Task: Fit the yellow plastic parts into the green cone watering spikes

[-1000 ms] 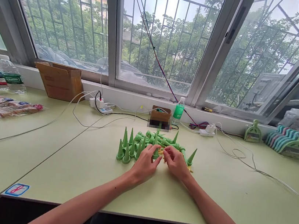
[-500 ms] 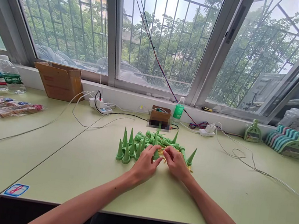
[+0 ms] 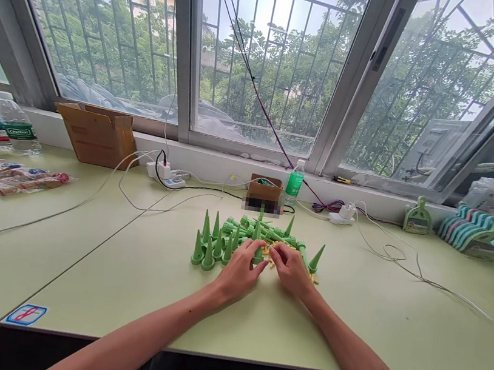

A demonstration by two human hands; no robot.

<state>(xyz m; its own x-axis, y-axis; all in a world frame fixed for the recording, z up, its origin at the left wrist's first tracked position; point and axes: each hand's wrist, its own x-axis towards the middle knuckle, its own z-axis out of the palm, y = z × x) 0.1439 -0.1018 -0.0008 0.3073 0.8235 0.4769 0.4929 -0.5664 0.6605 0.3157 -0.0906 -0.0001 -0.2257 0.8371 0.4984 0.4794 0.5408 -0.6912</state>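
Several green plastic cone spikes (image 3: 211,244) stand upright on the pale green table (image 3: 133,273), with a heap of more green spikes (image 3: 268,232) lying behind them. My left hand (image 3: 239,271) is closed with its fingertips on a green cone. My right hand (image 3: 293,269) is pinched over small yellow pieces (image 3: 268,253) at the heap's near edge. The two hands meet fingertip to fingertip. What exactly sits between the fingers is hidden.
A cardboard box (image 3: 98,132), power strip (image 3: 169,177) and loose cables run along the window sill. A green bottle (image 3: 294,184) and small brown box (image 3: 265,190) stand behind the heap. Wrapped packets (image 3: 0,175) lie far left, coloured holders (image 3: 474,230) far right.
Both hands stay at the same spot with only small finger movement. The view has tipped slightly, and a teal object and fingertip have appeared at the right edge.
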